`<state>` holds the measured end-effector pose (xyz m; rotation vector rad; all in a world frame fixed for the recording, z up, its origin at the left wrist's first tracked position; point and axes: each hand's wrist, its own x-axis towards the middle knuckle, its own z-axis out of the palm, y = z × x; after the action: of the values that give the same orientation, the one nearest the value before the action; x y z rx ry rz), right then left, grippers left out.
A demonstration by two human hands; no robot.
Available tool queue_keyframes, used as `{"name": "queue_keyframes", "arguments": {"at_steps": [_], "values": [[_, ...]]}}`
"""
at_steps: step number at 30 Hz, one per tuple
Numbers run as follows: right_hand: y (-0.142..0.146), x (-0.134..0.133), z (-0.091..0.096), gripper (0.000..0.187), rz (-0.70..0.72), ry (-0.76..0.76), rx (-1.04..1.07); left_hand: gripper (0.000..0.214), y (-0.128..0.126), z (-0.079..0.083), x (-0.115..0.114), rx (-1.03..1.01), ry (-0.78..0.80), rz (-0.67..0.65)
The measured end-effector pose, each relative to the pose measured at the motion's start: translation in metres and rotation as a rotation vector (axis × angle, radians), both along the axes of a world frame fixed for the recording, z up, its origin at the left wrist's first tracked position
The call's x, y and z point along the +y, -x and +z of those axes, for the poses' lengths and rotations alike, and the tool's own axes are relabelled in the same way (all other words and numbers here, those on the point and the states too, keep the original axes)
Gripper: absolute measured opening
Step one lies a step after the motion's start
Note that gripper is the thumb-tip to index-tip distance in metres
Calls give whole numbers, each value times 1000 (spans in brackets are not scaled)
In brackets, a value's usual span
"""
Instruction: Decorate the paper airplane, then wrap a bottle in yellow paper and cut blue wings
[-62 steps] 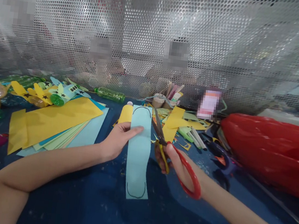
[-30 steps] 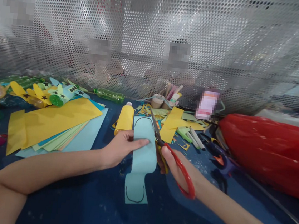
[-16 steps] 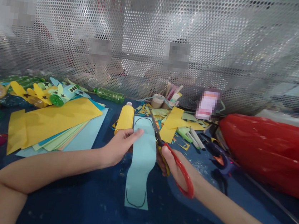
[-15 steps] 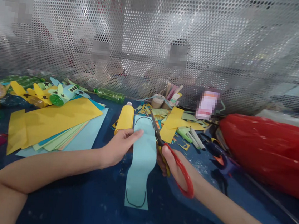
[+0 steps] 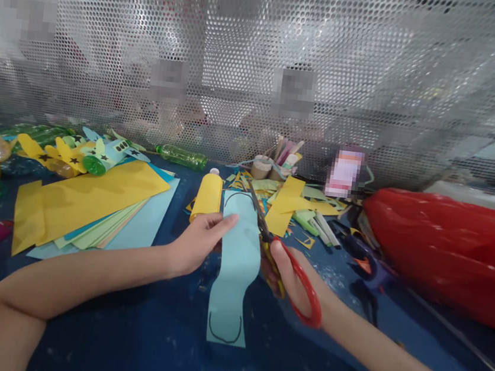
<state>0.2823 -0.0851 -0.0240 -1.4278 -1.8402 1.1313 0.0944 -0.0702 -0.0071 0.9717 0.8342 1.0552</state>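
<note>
A light blue paper strip [image 5: 238, 268] bends down toward me, with curved black lines drawn at both ends. My left hand [image 5: 199, 236] pinches its left edge, thumb on top. In my right hand [image 5: 294, 271] are scissors [image 5: 312, 303] with red and yellow handles. Their dark blades lie along the strip's upper right edge, beside the drawn curve. Part of my right fingers is hidden behind the handles. Just beyond my left hand lies a bottle wrapped in yellow paper [image 5: 208, 196].
Stacked coloured paper [image 5: 94, 198] and bottle crafts with paper wings [image 5: 72, 156] are at left. Yellow scraps [image 5: 285, 205], markers [image 5: 325, 229] and cups of sticks [image 5: 262, 166] sit ahead. A red plastic bag [image 5: 441, 249] bulges at right. A perforated metal screen [image 5: 245, 48] stands behind.
Almost nothing differs. The strip's upper end and the scissors have shifted very slightly, while both hands keep their grip.
</note>
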Motion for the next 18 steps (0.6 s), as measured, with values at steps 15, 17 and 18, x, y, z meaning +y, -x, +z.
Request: {"name": "queue_keyframes", "arguments": {"at_steps": [15, 17, 18], "values": [[-2, -1, 11, 62, -3, -15, -40, 45, 2, 0, 2, 37, -25, 28], [-2, 0, 11, 62, -5, -22, -46, 43, 3, 0, 3, 26, -25, 29], [-2, 0, 11, 62, -10, -26, -48, 43, 4, 0, 3, 18, -23, 29]]}}
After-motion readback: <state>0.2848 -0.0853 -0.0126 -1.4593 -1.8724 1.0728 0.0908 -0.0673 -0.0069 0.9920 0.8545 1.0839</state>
